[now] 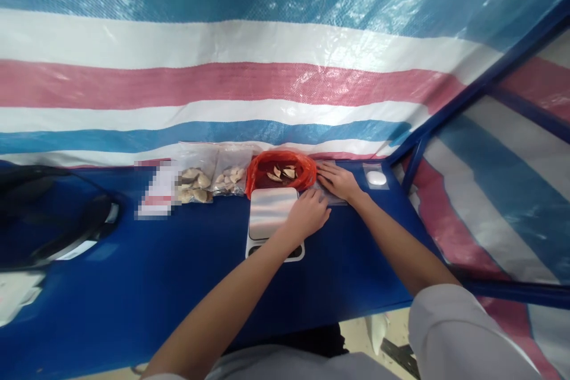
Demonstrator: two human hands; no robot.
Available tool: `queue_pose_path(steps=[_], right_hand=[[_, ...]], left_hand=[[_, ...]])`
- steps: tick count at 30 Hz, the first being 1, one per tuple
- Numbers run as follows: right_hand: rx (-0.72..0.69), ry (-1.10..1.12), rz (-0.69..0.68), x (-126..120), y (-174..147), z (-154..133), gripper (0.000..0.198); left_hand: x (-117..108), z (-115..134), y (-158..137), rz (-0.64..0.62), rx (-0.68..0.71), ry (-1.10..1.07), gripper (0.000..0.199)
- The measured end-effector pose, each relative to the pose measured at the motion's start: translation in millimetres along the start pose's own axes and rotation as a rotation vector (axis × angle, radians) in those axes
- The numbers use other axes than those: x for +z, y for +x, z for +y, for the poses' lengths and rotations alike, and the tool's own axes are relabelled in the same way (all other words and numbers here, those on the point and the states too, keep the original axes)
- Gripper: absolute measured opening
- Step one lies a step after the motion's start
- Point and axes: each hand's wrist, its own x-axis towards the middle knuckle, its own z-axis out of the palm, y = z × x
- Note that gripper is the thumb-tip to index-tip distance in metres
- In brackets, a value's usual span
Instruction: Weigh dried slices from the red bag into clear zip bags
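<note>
"What's in the red bag [253,177]?"
"A few pale, curved pieces [289,173]; it sits open beyond the scale [271,211]."
"And the hands?"
"Both at a flat clear bag [335,198] just right of it. The right hand [337,181] has its fingers slightly apart; the left hand [312,210] has them curled, whether clamped I can't tell."
"Other containers?"
"Leftward, two clear bags [198,157] of lumpy pieces [196,181]; far right, a small packet [382,186] holding something white [376,178]."

the blue tabletop [347,261] carries a digital scale [269,214], an open red plastic bag [255,180], two clear bags of pale pieces [196,183] and a clear packet [376,178] containing something white.
</note>
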Motion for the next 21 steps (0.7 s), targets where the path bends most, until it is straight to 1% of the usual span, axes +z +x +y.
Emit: queue_pose_path(steps=[3, 5, 6, 9, 10, 13, 17, 21], right_hand=[[0.061, -0.007, 0.059, -11, -4, -5, 0.030], [0.092, -0.009, 0.085, -21, -9, -16, 0.031], [0.094, -0.005, 0.083, -26, -12, -24, 0.031], [0.095, 0.005, 0.066, -35, -23, -56, 0.031], [0.099, 0.005, 0.072, -36, -27, -68, 0.031], [0.117, 0.002, 0.033, -33, -39, -99, 0.031], [0.121, -0.030, -0.022, -22, -56, -123, 0.031], [0.145, -0.070, -0.059, -16, -67, -131, 0.034]], left_hand=[[-11, -8, -10, 0.085, 0.011, -0.005, 0.029], [-22, -17, -21, 0.152, 0.006, -0.009, 0.028], [-28, -22, -28, 0.183, -0.002, -0.013, 0.028], [-46, -41, -52, 0.261, -0.085, -0.021, 0.029], [-51, -47, -62, 0.277, -0.119, -0.026, 0.030], [-62, -65, -92, 0.313, -0.216, -0.036, 0.033], [-63, -83, -130, 0.350, -0.341, -0.037, 0.035], [-55, -96, -157, 0.323, -0.434, 0.007, 0.039]])
